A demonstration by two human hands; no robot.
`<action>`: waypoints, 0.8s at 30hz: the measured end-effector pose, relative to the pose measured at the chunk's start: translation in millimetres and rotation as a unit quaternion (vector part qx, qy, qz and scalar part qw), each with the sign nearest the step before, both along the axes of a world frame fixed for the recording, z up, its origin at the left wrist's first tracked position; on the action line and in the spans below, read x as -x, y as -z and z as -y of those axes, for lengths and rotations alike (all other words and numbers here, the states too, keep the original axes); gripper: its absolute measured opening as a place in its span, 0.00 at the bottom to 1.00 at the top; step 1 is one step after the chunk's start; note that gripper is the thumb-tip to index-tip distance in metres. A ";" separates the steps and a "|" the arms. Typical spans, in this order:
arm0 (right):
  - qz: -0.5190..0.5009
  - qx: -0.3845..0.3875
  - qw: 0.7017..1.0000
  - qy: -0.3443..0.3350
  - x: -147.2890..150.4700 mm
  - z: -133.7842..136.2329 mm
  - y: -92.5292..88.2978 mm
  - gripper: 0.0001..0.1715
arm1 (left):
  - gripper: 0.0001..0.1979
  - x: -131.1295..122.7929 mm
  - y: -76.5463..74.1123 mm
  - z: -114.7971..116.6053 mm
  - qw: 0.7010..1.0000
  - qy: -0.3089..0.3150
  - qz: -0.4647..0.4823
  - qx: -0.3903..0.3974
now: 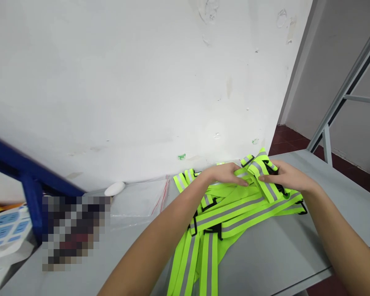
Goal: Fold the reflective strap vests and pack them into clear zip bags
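A heap of neon yellow-green reflective straps [243, 209] with grey stripes and black buckles lies on the grey table, some ends hanging toward me. At the heap's far right, my right hand [282, 174] is closed on a folded reflective strap [265, 179], thumb across its front and a black buckle by the fingers. My left hand [230, 172] reaches over the heap, with thumb and fingers apart around part of the straps; whether it grips one I cannot make out. A black buckle [214, 230] shows near the front of the heap.
Clear plastic zip bags [138, 199] with red seal lines lie left of the heap, beside a white oval object [114, 189]. A power strip [9, 230] and a blue metal frame [31, 193] stand at left. Behind is a white wall [142, 90]; a metal ladder-like frame [327, 127] is at right.
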State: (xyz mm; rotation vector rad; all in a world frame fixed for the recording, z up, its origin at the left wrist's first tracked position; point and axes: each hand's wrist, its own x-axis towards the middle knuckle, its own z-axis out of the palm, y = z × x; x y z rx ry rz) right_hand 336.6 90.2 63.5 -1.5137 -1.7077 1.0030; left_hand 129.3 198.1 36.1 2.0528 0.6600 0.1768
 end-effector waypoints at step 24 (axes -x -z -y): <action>0.523 -0.215 0.824 -0.020 82.4 -3.7 57.3 0.23 | 0.12 78.4 -16.4 104.6 0.851 -0.149 0.151 0.480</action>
